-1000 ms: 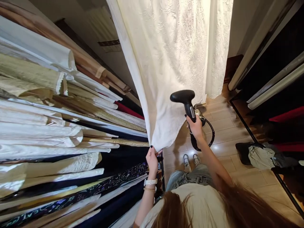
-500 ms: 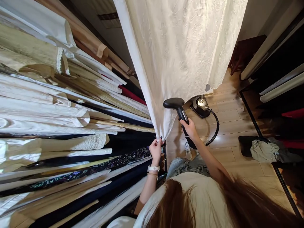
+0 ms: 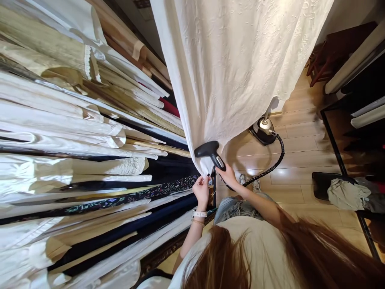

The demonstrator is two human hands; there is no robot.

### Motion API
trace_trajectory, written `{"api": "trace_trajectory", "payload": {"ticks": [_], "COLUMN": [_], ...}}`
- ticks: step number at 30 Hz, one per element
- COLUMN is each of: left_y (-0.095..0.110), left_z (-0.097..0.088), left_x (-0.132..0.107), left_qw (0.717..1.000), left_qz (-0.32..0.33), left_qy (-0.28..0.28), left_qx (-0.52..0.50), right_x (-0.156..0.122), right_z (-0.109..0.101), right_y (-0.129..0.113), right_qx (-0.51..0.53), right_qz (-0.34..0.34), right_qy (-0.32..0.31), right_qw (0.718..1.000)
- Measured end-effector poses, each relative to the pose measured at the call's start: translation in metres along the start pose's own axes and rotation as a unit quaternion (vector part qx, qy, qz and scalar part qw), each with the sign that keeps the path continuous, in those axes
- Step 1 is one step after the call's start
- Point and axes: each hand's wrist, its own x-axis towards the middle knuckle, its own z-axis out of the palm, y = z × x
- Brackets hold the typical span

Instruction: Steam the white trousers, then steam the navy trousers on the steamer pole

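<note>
A long cream garment [image 3: 240, 72] with a crinkled, patterned surface hangs in front of me. My left hand [image 3: 201, 190] pinches its lower corner and pulls it taut toward me. My right hand [image 3: 227, 175] is wrapped round the handle of a black garment steamer head [image 3: 207, 149], which lies against the cloth just above my left fingers. A black ribbed hose [image 3: 272, 166] runs from the handle to the steamer base [image 3: 264, 130] on the floor. The steamer's face is turned to the cloth and hidden.
Densely hung clothes [image 3: 90, 132] line the left side, close to my left arm. On the right stand a dark metal rack frame [image 3: 334, 140], a crumpled light cloth [image 3: 349, 193] and a dark red wooden stool [image 3: 333, 50]. Wooden floorboards [image 3: 297, 152] lie below.
The steamer head has moved down and left along the cloth, closer to my left hand. My left hand keeps its pinch on the corner. The view has shifted slightly.
</note>
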Motion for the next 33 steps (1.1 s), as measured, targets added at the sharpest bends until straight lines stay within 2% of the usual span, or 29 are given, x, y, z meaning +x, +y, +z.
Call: {"api": "trace_trajectory", "payload": {"ticks": [4, 12, 18, 21, 24, 30, 33], "left_y": [0.002, -0.003, 0.0, 0.0, 0.0, 0.003, 0.003], "left_z": [-0.006, -0.016, -0.028, -0.033, -0.032, -0.021, -0.021], "left_x": [0.007, 0.01, 0.013, 0.008, -0.003, -0.018, -0.019], "left_qw": [0.998, 0.998, 0.994, 0.996, 0.998, 0.998, 0.998], "left_qz": [-0.02, -0.005, -0.022, -0.01, -0.007, -0.001, 0.014], "left_qy": [0.033, 0.049, 0.085, 0.079, 0.067, 0.058, 0.059], "left_qx": [-0.047, -0.034, -0.058, -0.037, -0.015, -0.014, 0.018], "right_x": [-0.004, -0.009, -0.025, -0.019, -0.012, -0.021, -0.022], "right_z": [0.013, 0.024, 0.025, 0.026, 0.031, 0.044, 0.048], "right_y": [0.029, 0.022, 0.036, 0.028, 0.023, 0.048, 0.05], "right_qx": [-0.009, 0.013, 0.014, 0.027, 0.058, 0.102, 0.121], "right_qz": [0.019, -0.021, 0.043, 0.017, -0.009, 0.034, 0.041], "right_qy": [-0.021, -0.027, -0.049, -0.05, -0.045, -0.055, -0.061], "right_qw": [1.0, 0.999, 0.998, 0.998, 0.997, 0.993, 0.99]}}
